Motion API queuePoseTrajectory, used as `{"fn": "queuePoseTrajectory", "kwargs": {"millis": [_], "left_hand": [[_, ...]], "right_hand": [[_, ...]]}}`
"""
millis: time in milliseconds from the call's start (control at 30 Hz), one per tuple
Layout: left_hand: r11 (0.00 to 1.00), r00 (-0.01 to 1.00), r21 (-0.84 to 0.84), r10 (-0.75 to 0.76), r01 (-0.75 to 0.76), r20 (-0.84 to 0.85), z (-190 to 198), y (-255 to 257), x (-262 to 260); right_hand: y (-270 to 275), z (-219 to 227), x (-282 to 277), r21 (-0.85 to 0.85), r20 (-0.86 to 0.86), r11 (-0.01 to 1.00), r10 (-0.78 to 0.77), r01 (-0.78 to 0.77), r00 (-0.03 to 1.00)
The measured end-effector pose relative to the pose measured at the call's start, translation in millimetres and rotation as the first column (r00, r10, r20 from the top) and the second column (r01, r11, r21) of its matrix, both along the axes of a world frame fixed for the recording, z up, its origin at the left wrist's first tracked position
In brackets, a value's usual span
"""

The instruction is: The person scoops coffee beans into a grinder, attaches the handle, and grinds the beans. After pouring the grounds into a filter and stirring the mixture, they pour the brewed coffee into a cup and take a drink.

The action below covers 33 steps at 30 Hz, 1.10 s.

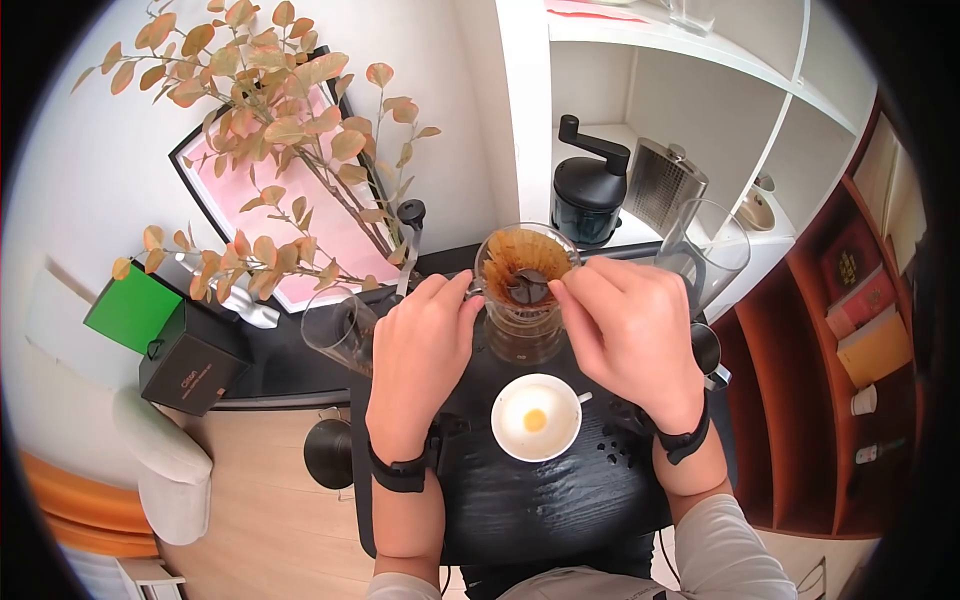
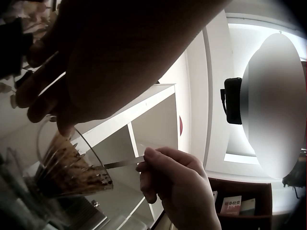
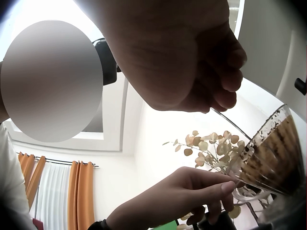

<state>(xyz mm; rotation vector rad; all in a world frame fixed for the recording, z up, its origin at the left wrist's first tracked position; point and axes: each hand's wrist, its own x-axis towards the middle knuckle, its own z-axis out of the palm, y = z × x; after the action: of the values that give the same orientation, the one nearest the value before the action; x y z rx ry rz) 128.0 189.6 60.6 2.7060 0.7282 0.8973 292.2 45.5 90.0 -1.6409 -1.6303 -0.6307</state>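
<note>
A clear coffee dripper (image 1: 524, 240) stands on a glass server (image 1: 524, 340), its ribbed inside coated with wet brown coffee grounds (image 1: 510, 285). My left hand (image 1: 425, 345) pinches the dripper's handle at its left side; the looped handle (image 3: 249, 194) shows by the fingers in the right wrist view. Between thumb and fingers, my right hand (image 1: 635, 325) holds the thin metal handle of a spoon (image 2: 124, 164). The spoon slants over the rim, its lower end among the grounds. Just in front of the server sits a white cup (image 1: 508, 440) with a small yellow spot inside.
An empty glass (image 1: 335, 325) stands left, and a clear glass vessel (image 1: 715, 240) and metal pitcher (image 1: 708, 355) stand right. A hand grinder (image 1: 588, 195) and steel flask (image 1: 665, 185) occupy the shelf. Leafy branches (image 1: 300, 130) lean in behind; a black box (image 1: 190, 355) lies left.
</note>
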Motion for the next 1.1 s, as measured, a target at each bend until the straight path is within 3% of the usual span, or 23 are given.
{"fn": "queuePoseTrajectory", "kwargs": {"millis": [300, 500, 600, 833, 1100], "left_hand": [[0.999, 1.0, -0.034, 0.015, -0.014, 0.004, 2, -1, -1], [0.999, 1.0, 0.037, 0.003, -0.003, -0.008, -2, 1, -1], [1.0, 1.0, 0.007, 0.007, -0.007, -0.005, 1, 0, -1], [0.999, 1.0, -0.035, 0.009, -0.009, 0.013, 2, -2, 1], [1.0, 1.0, -0.012, 0.006, -0.005, 0.018, 0, 0, 1]], "right_hand": [[-4, 2, 10, 0.019, -0.085, 0.995, -0.095, 0.097, 0.992], [-8, 4, 8, -0.06, -0.158, 0.998, -0.045, 0.036, 0.986], [-9, 4, 8, -0.002, -0.192, 0.999, -0.042, 0.042, 0.981], [-8, 3, 13, -0.007, -0.153, 0.99, -0.143, 0.144, 0.978], [-8, 2, 9, -0.005, -0.246, 0.997, -0.075, 0.076, 0.966]]}}
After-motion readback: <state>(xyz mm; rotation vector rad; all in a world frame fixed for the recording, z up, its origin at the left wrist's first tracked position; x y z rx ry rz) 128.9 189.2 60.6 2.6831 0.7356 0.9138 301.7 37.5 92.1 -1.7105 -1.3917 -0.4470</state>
